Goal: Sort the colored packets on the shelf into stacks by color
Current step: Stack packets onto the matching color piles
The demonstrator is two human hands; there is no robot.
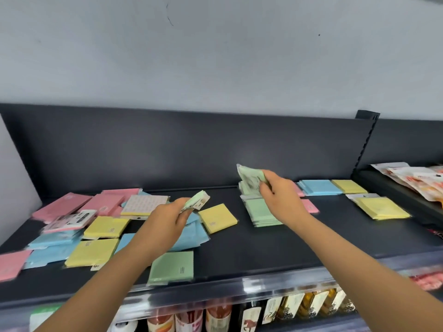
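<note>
Shelf (239,248): dark, spans the frame.
Unsorted pile (100,226), left of frame: pink, blue and yellow packets overlapping.
Sorted, right of centre: green stack (261,212), blue stack (318,186) behind it, yellow stack (381,208) at far right.
Lone green packet (172,267), bottom centre near the front edge.
Right grip (280,197) is clamped on a raised green packet (250,176) above the green stack.
Left grip (167,219) pinches a second green packet (196,202) over the pile.
Risks: the green stack looks skewed, so a sloppy drop probably slides it. A forearm could sweep the lone green packet off the edge.
</note>
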